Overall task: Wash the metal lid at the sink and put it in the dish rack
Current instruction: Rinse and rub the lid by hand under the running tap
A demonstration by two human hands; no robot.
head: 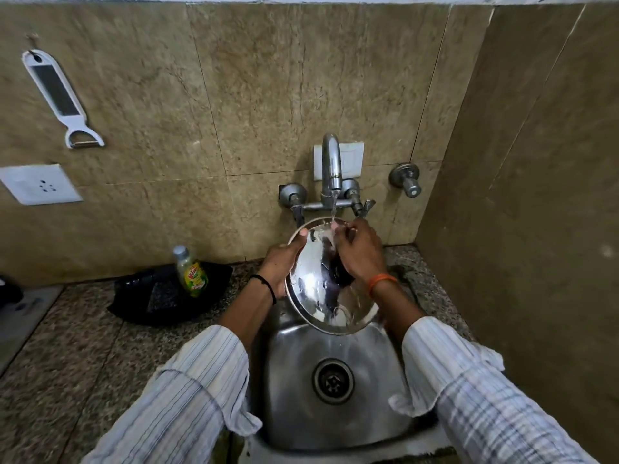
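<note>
The steel sink [335, 426] is the landmark here, set into a speckled granite bench [83, 346] in a corner lined with tan stone tiles. Above the sink's far edge a chrome tap [331, 162] sticks out from the wall and runs a thin stream of water. The metal lid [315, 283] is held tilted over the back of the sink, under that stream, its shiny face toward the camera and wet. The left hand [283, 266] has its grip clamped on the lid's left rim, thumb over the edge. The right hand [360, 252] lies on the lid's face just below the water, fingers curled and pressed to the metal, covering a dark knob; its grip is not closed around anything. Left of the sink, on the bench, a black tray [160, 296] carries a bottle of dish soap [191, 271]. On the wall well left of the sink hang a white peeler [60, 95] and a white socket plate [40, 184]. A spare valve [405, 179] sits on the wall right of the tap.
</note>
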